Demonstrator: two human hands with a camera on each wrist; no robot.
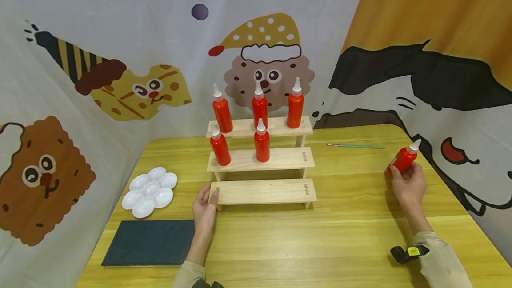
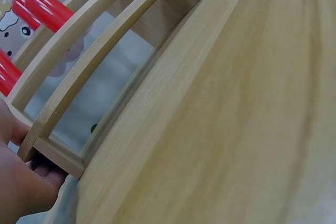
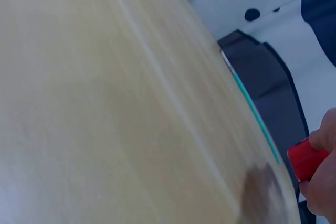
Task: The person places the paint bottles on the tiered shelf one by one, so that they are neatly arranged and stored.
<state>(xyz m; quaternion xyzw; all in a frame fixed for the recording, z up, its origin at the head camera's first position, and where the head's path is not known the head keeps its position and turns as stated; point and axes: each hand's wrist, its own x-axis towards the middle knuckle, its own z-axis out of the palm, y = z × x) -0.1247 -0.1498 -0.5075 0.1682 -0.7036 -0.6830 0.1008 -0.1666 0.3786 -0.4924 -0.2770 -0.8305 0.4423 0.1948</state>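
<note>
A three-step wooden rack (image 1: 262,191) stands mid-table. Its left end is gripped at the lowest step by my left hand (image 1: 205,210), with the thumb on top and fingers at the side; the left wrist view shows fingers curled under the board's end. On the top step stand three red squeeze bottles (image 1: 295,110) with white nozzle caps, and two more red bottles (image 1: 262,146) stand on the middle step. Off to the right, my right hand (image 1: 410,186) holds another red squeeze bottle (image 1: 403,159), tilted with its nozzle up and rightward.
A white flower-shaped palette (image 1: 150,189) lies left of the rack. In front of it lies a dark rectangular board (image 1: 150,242), close to my left forearm. A thin teal paintbrush (image 1: 360,146) lies at the back right. Behind the table hangs a cartoon-printed cloth (image 1: 160,21).
</note>
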